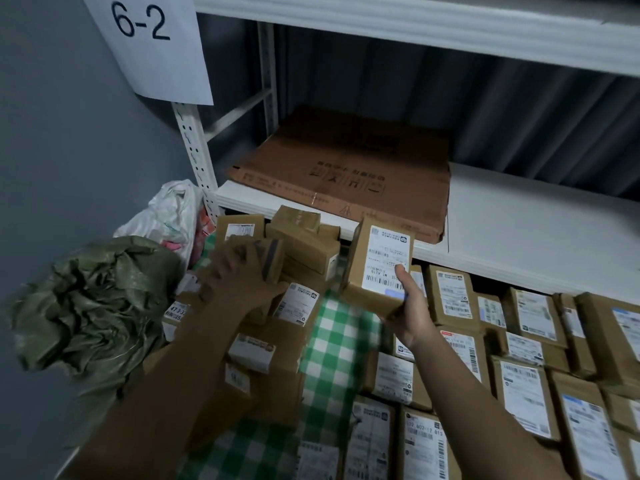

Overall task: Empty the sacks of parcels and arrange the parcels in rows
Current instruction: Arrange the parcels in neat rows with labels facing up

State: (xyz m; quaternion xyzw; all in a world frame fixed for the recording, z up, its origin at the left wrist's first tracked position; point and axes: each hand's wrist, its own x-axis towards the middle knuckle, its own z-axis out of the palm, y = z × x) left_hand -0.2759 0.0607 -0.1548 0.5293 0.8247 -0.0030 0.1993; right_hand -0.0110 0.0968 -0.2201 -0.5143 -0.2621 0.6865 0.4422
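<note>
Rows of parcels (519, 393) fill the cloth's (332, 341) right side. Our right hand (412, 313) grips a box (379, 265) aloft; our left hand (242, 275) clasps another (266, 259) on the pile. Next we would likely extend the row leftward.

Dim, bluish light – deep shadow under upper shelf (415, 26); wide-angle bending at edges – left hand (242, 271) motion-blurred.
</note>
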